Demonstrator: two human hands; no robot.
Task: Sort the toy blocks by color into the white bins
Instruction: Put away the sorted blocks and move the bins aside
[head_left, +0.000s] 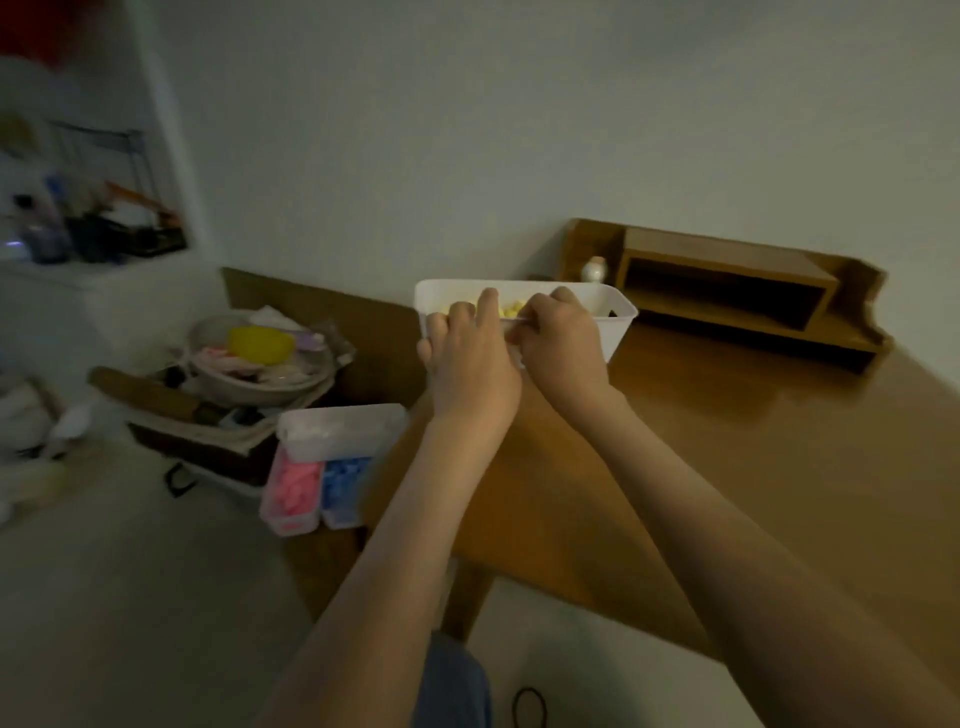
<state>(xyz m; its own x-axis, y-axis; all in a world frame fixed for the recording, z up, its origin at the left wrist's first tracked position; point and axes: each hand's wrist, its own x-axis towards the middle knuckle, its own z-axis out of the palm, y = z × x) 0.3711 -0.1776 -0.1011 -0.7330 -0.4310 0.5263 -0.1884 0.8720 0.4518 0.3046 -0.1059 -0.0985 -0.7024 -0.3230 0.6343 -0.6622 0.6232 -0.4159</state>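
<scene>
Head view. Both bare forearms reach forward over a wooden desk (753, 457) to a white bin (621, 314) that stands on the desk near the wall. Yellow blocks (508, 309) lie inside this bin, partly hidden by the fingers.

The left hand (470, 366) grips the bin's near wall: its fingers hook over the rim into the bin and its thumb lies against the outer side. The right hand (558, 340), just beside the left and touching it, has its fingers curled round the same near rim.

At the desk's left edge two narrow bins sit side by side, one holding pink blocks (293, 488) and the other blue blocks (344, 479). A lidded white container (340, 428) lies across their far ends; its contents are too blurred to name. Whether these rest on the desk cannot be told.

A wooden desk organiser (727, 291) stands against the wall behind the white bin, with a small white bottle (595, 269) at its left end. A cluttered basket (208, 431) with a yellow bowl (261, 344) sits on the floor to the left.
</scene>
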